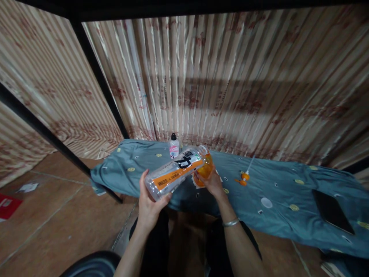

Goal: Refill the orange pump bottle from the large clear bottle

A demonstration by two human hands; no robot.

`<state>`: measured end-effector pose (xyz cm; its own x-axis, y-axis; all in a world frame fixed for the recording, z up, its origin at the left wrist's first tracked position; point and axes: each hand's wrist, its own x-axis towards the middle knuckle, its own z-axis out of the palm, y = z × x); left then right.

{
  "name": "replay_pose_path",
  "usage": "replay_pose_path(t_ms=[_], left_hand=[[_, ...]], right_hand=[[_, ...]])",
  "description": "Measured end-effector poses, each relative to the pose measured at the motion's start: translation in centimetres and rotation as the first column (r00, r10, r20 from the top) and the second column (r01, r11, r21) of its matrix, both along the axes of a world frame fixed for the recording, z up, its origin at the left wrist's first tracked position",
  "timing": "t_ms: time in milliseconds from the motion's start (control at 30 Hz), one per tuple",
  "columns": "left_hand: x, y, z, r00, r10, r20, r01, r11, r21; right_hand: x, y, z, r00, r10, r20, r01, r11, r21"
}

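My left hand point(150, 207) is wrapped around the base of a large clear plastic bottle point(175, 172) with an orange and silver label. That bottle is tilted, its neck end up to the right by the top of an orange see-through bottle point(206, 167). Whether the two mouths touch, I cannot tell. Around the orange bottle my right hand point(212, 184) is closed, a bangle on its wrist. Under the orange bottle something white, like paper, partly shows. An orange pump head point(244, 177) with a clear tube lies on the cloth to the right.
A small clear bottle with a black cap point(173, 146) stands behind the large bottle. On the teal cloth point(284, 184) lie a white round disc point(266, 202) and a black flat device point(333, 211). Black frame posts point(99, 79) rise at left, before a striped curtain point(201, 77).
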<state>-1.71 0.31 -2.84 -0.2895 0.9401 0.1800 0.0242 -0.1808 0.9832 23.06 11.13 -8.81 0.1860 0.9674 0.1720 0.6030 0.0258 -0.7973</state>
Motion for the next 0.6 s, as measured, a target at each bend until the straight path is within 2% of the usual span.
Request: replay_pose_path(t_ms=[200, 400, 600], left_hand=[[0.0, -0.2, 0.1, 0.996, 0.088, 0.004, -0.087, 0.996, -0.017], [-1.1, 0.2, -0.3, 0.995, 0.103, 0.015, -0.102, 0.994, -0.047], [0.6, -0.1, 0.8, 0.982, 0.163, 0.094, -0.161, 0.987, -0.028]], right_hand=[[-0.7, -0.4, 0.6, 1.0, -0.016, 0.009, 0.016, 1.0, 0.008], [-0.9, -0.6, 1.0, 1.0, -0.006, 0.005, 0.006, 1.0, -0.008], [-0.7, -0.7, 0.8, 1.0, -0.006, -0.007, 0.006, 1.0, -0.002]])
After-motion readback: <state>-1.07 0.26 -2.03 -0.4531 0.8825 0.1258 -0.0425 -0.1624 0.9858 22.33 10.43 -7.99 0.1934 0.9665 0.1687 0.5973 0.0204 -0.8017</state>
